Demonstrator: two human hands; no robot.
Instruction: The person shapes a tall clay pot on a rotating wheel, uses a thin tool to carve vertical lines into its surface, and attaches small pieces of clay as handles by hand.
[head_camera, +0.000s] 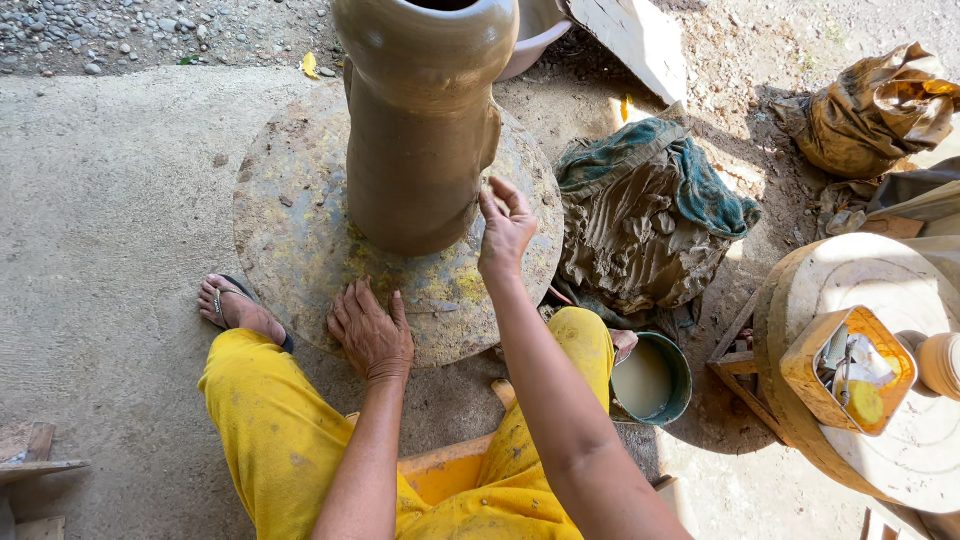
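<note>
A tall wet clay pot stands upright on a round, clay-stained wheel on the ground. My left hand lies flat, fingers spread, on the wheel's near edge in front of the pot. My right hand is raised beside the pot's lower right side, fingers pinched together around a small bit of something I cannot make out. It is close to the pot wall; I cannot tell whether it touches.
A clay-smeared teal cloth is heaped right of the wheel. A green bowl of cloudy water sits by my knee. A round wooden block carries an orange container of tools. A crumpled bag lies far right.
</note>
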